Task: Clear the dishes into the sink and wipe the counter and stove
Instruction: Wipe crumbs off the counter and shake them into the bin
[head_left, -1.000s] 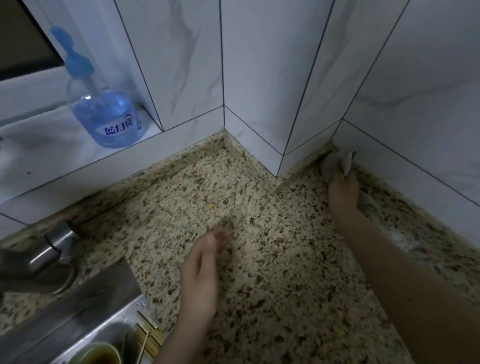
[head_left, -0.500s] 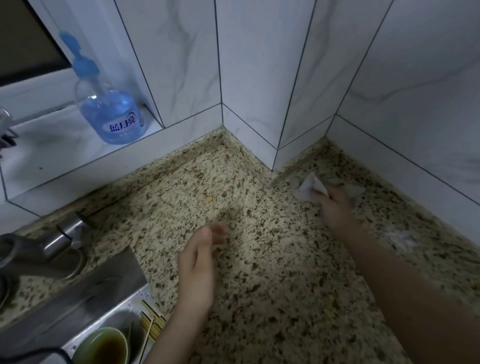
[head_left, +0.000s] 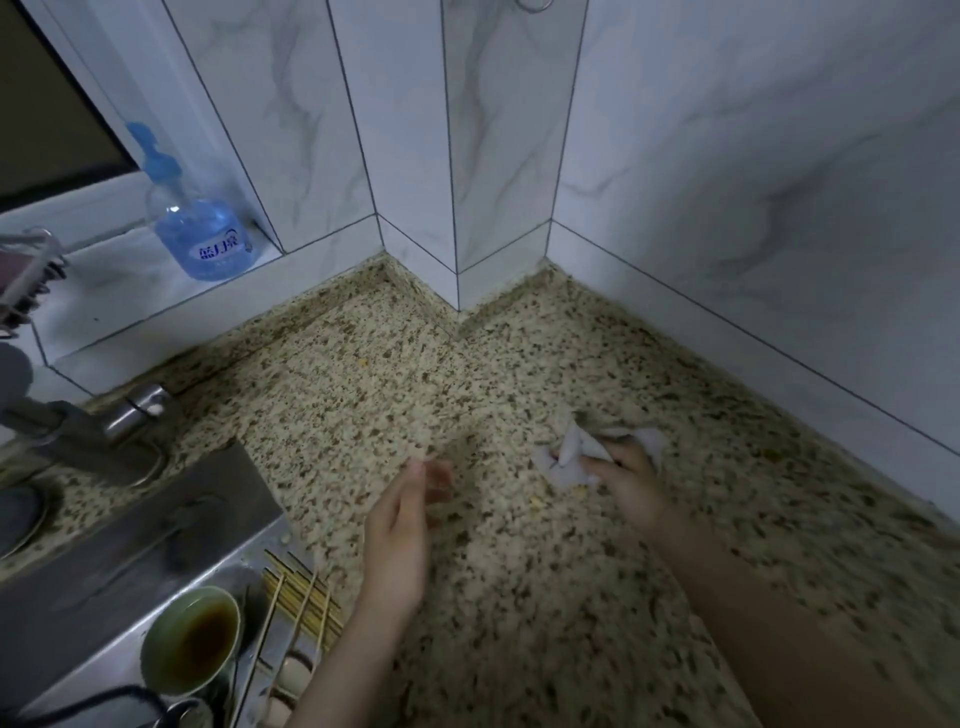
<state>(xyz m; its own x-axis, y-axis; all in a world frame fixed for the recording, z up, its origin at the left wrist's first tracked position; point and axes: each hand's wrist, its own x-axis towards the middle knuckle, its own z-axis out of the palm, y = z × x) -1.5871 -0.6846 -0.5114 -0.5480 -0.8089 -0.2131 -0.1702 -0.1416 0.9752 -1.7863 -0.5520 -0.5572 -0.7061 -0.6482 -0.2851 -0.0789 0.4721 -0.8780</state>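
Note:
My right hand (head_left: 628, 480) grips a crumpled white tissue (head_left: 569, 460) pressed on the speckled granite counter (head_left: 519, 597), with small yellow crumbs beside it. Just left of it, my left hand (head_left: 400, 530) hovers above the counter, fingers loosely curled and holding nothing. At the lower left is the steel sink (head_left: 130, 551), with a green bowl of dark sauce (head_left: 189, 639) and bamboo skewers (head_left: 298, 597) inside.
A blue soap pump bottle (head_left: 200, 228) stands on the white ledge at the left. The tap (head_left: 93, 421) rises behind the sink. White marble-tiled walls (head_left: 727, 182) close off the counter at the back and right, with a protruding corner in the middle.
My right hand has dragged the tissue from the back right wall corner toward me and to the left across the counter. The view has tilted, showing more of the sink.

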